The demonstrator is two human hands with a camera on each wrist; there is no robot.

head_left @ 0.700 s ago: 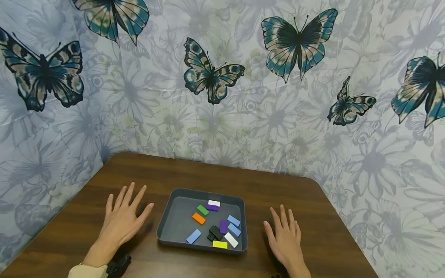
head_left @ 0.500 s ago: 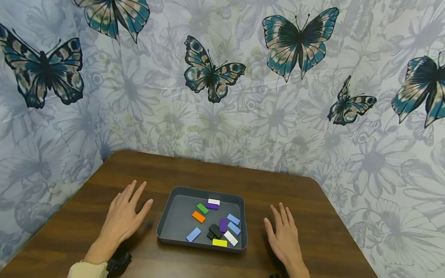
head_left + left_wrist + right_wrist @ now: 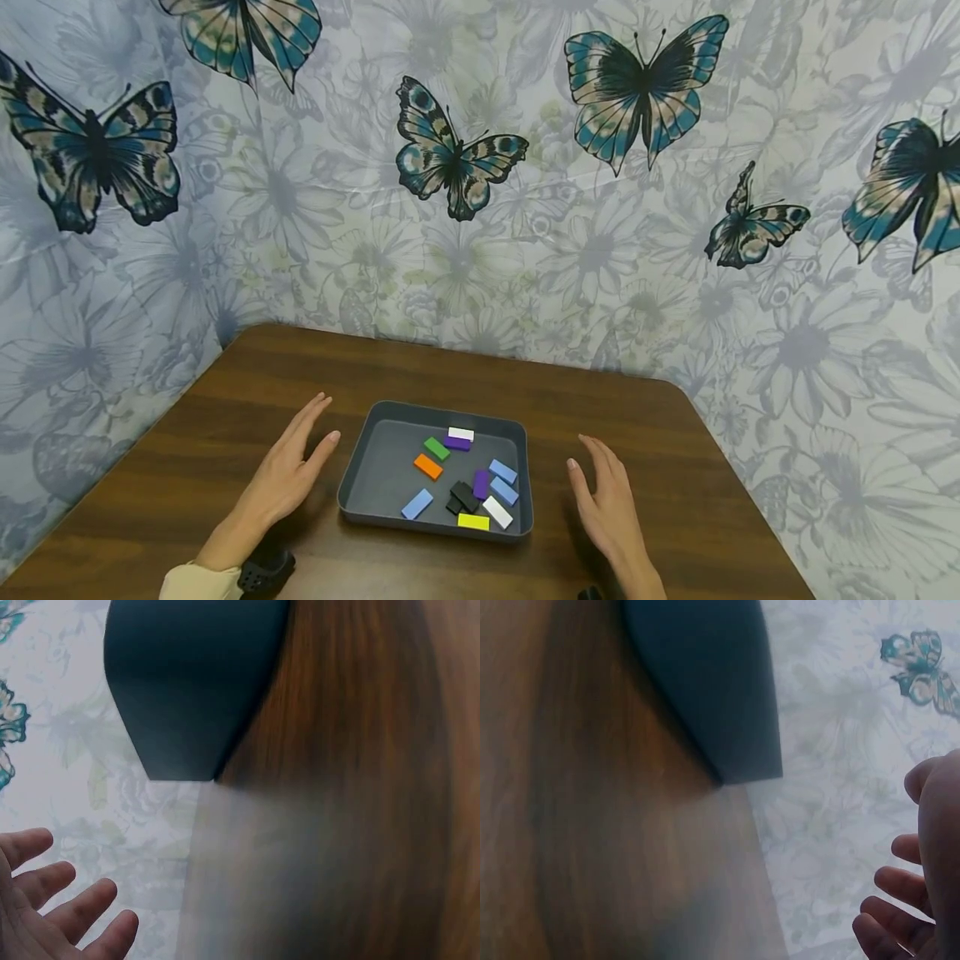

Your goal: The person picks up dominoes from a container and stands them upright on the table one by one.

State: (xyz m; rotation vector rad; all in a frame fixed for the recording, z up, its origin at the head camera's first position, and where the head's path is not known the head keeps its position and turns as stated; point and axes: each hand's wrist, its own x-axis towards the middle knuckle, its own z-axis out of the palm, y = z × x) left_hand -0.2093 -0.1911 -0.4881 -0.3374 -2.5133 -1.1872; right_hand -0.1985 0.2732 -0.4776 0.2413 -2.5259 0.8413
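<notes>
A dark grey tray (image 3: 382, 442) lies on the wooden table between the two hands. Inside it are several small blocks: an orange block (image 3: 428, 467), a green block (image 3: 437, 448), a yellow block (image 3: 473, 522), plus white, purple, light blue and black ones. Left of the tray, the left hand (image 3: 283, 475) is held with fingers extended and thumb apart, holding nothing. To the tray's right, the right hand (image 3: 611, 504) has its fingers extended and holds nothing. In both wrist views the tray's outer side shows, but its contents are hidden.
The brown table (image 3: 450, 367) has rounded far corners. Behind it hangs a pale floral wall covering (image 3: 480, 275) with butterflies. A black band (image 3: 266, 571) sits on the left wrist, beside a cream sleeve (image 3: 198, 582).
Both hands have turned from palm-down to more sideways, thumbs up. The left hand has shifted slightly right, towards the tray; the right hand slightly left. The blocks have stayed in place.
</notes>
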